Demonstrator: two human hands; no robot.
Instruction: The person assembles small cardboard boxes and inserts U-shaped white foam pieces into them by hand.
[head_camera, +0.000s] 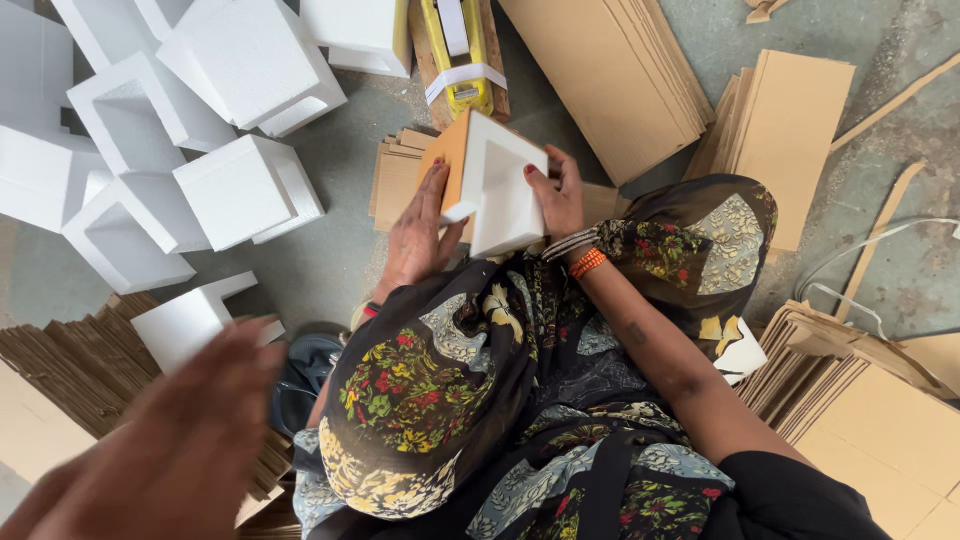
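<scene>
A blurred hand (180, 440) (whose, I cannot tell) hangs nearest. Beyond the floral knees, left hand (415, 240) and right hand (560, 195) grip a white foam corner (505, 190) backed with cardboard, above the floor (340, 250). More foam blocks (245, 190) lie farther left.

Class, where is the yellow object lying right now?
In the head view, the yellow object lies at top centre on a wooden board, just beyond the foam piece and left of the cardboard stack.
</scene>
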